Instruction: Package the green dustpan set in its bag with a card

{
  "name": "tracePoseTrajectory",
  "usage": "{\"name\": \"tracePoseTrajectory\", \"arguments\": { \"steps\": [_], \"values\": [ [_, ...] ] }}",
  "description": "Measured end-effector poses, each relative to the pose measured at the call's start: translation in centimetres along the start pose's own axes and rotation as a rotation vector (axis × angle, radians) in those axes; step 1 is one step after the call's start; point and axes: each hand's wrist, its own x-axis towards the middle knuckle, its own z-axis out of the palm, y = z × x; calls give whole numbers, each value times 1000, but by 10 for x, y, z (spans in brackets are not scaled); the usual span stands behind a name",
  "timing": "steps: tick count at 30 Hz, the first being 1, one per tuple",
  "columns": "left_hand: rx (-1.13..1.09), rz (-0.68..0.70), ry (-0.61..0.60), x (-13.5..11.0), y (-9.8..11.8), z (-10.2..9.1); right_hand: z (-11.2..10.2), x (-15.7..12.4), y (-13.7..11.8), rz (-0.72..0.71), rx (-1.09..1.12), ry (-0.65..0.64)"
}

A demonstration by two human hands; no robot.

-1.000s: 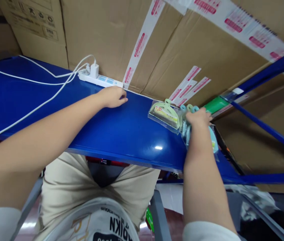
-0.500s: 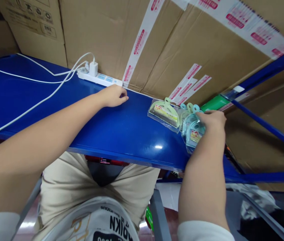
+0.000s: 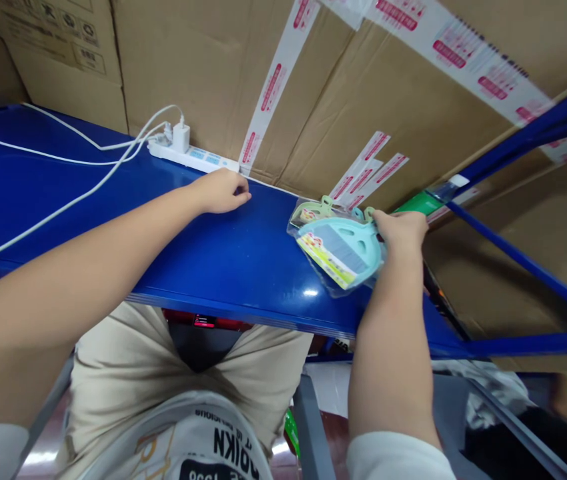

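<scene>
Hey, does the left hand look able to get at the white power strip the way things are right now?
Probably yes. The left hand rests on the blue shelf right beside the near end of the white power strip, and nothing appears to stand between them, so the way looks free.

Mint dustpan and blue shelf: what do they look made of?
The mint dustpan looks like moulded plastic, smooth and satin in one even colour. Its clear sleeve seems thin, glossy plastic, see-through with glare. The blue shelf looks like painted steel, glossy with a sharp highlight, though the coating hides the metal.
</scene>
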Motion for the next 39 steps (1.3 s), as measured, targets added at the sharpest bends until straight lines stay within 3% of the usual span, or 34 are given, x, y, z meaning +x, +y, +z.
{"name": "tracePoseTrajectory", "arguments": {
  "steps": [2, 7, 12, 16, 21, 23, 29, 33, 39],
  "values": [
    [1, 0, -4, 0, 0, 0, 8, -16, -24, 178, 124, -73],
    [-22, -60, -11, -1, 3, 0, 22, -56, -74, 266, 603, -349],
    [-78, -157, -7, -4, 2, -2, 29, -76, -96, 347, 888, -510],
    [-85, -166, 6, -2, -6, -4, 37, -87, -104, 396, 984, -610],
    [-19, -179, -16, 1, -15, -1, 44, -95, -103, 323, 852, -850],
    [-11, -184, -32, 1, -17, 1, 44, -96, -102, 307, 838, -864],
    [-13, -202, -51, 4, -24, 6, 43, -93, -101, 299, 780, -734],
    [-1, -209, -82, 3, -23, 3, 43, -88, -99, 277, 757, -748],
    [-2, -207, -100, -1, -16, -5, 35, -84, -101, 209, 871, -698]
  ]
}}
